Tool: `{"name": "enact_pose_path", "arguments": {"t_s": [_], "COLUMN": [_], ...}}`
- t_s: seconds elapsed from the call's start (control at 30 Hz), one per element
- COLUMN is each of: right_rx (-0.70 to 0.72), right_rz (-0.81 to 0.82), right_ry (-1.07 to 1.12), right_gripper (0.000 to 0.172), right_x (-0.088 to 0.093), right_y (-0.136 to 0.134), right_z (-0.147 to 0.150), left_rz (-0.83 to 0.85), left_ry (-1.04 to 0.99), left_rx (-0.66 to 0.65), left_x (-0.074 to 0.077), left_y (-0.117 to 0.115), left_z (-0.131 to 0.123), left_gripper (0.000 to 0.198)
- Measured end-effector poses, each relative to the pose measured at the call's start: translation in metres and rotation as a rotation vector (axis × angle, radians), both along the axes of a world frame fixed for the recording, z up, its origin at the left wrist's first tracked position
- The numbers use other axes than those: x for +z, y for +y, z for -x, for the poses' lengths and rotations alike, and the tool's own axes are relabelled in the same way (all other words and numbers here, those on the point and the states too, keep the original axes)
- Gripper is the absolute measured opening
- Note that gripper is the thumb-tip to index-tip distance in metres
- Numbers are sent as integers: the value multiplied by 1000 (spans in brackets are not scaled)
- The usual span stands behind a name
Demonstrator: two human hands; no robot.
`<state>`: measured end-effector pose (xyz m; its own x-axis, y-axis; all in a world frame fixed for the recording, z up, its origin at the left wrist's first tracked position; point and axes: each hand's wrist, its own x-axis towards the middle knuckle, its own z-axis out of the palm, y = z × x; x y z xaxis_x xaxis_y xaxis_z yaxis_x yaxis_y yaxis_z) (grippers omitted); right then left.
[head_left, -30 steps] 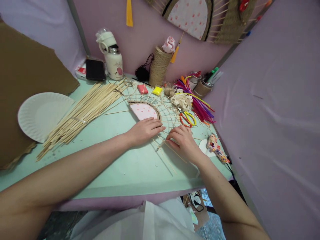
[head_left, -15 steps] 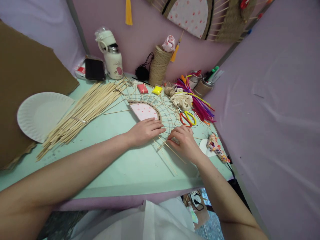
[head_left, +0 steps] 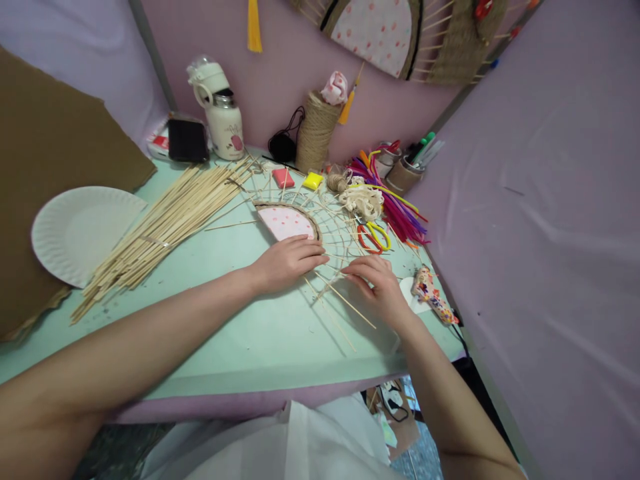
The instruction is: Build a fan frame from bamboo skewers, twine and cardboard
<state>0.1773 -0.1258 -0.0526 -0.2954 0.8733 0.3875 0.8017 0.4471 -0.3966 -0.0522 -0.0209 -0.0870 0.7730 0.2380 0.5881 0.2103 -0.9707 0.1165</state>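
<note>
On the table lies a half-circle piece [head_left: 287, 222] covered in pink spotted cloth, with a brown corded rim. Thin wooden sticks [head_left: 353, 305] fan out from it, and twine [head_left: 345, 230] runs across them in curved rows. My left hand [head_left: 293, 260] rests flat over the lower end of the piece, fingers extended, pressing it and the stick bases. To its right, my right hand [head_left: 375, 283] has thumb and fingertips pinched together on a thin strand of twine beside the lower sticks. The fingers partly hide that strand.
A bundle of sticks [head_left: 165, 233] and a paper plate [head_left: 85, 230] lie left. Scissors [head_left: 374, 238], a cord skein [head_left: 363, 201] and pipe cleaners [head_left: 400, 213] sit beyond my right hand. A patterned glue gun [head_left: 433, 293] lies right. A bottle [head_left: 225, 127] and twine spool [head_left: 316, 133] stand behind.
My right hand has shifted slightly right, away from my left hand, uncovering more of the lower sticks. My left hand stays on the half-circle piece. The view has moved a little.
</note>
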Motion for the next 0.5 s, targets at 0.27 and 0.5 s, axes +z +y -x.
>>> {"name": "enact_pose_path", "arguments": {"t_s": [0.27,0.5], "right_rx": [-212,-342], "right_rz": [-477,-668], "right_ry": [334,608], "right_gripper": [18,11], "right_x": [8,-8], "right_y": [-17,-17], "right_z": [-17,5], "left_rz": [47,-49], "left_ry": [-148,-295], "left_rx": [-17,17], "left_x": [13,57], "left_y": [7,18], "left_z": [10,13], "left_gripper": [27,25]}}
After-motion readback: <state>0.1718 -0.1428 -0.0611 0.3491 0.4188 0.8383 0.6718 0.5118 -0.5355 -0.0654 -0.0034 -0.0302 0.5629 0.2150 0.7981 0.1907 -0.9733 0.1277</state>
